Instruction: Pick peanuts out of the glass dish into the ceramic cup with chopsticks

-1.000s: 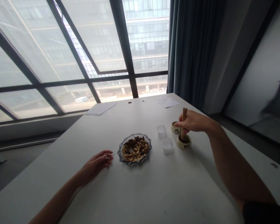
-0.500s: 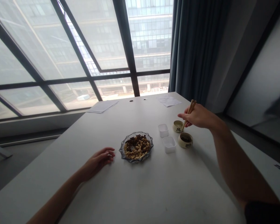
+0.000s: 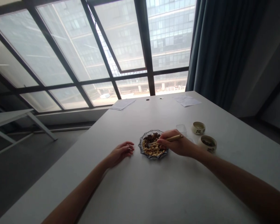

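A scalloped glass bowl holds a mix of pale nuts and dark pieces. Over its right side is my right hand, closed around a pair of chopsticks; their tips reach down among the contents. Whether the tips pinch a piece is too small to tell. My left hand rests on the table just left of the bowl, fingers loosely curved and apart, with nothing in it. To the right stand two cream cups with dark characters, a nearer cup with dark contents and a farther cup.
A clear plastic container stands behind my right hand, which mostly hides a second one. Paper sheets lie at the white table's far left and far right. Windows and a dark curtain are beyond.
My right hand has moved left with the chopsticks, from the cups to the glass bowl. My left hand stays beside the bowl. The head view has turned left.
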The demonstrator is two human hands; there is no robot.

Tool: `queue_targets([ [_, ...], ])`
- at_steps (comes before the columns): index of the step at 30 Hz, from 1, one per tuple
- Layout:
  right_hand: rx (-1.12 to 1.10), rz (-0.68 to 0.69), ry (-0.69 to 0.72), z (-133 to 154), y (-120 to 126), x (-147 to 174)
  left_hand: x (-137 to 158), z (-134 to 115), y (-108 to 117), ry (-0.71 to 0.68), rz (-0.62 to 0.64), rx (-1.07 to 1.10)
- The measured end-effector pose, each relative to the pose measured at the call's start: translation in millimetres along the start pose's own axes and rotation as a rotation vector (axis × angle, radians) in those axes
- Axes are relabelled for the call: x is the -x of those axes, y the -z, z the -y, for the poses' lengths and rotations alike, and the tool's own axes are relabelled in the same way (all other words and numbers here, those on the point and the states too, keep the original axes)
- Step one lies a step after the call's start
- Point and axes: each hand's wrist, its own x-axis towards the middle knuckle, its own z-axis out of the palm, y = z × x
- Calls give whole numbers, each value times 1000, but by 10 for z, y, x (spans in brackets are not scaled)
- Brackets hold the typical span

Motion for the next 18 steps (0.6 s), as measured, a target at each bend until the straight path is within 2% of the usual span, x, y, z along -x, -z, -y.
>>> queue_targets([
  [4, 3, 22, -20, -104, -158, 4, 0, 20, 16, 0, 12, 8],
  [18, -25, 28, -22, -229, -249, -6, -6, 49, 39, -15, 52, 14],
])
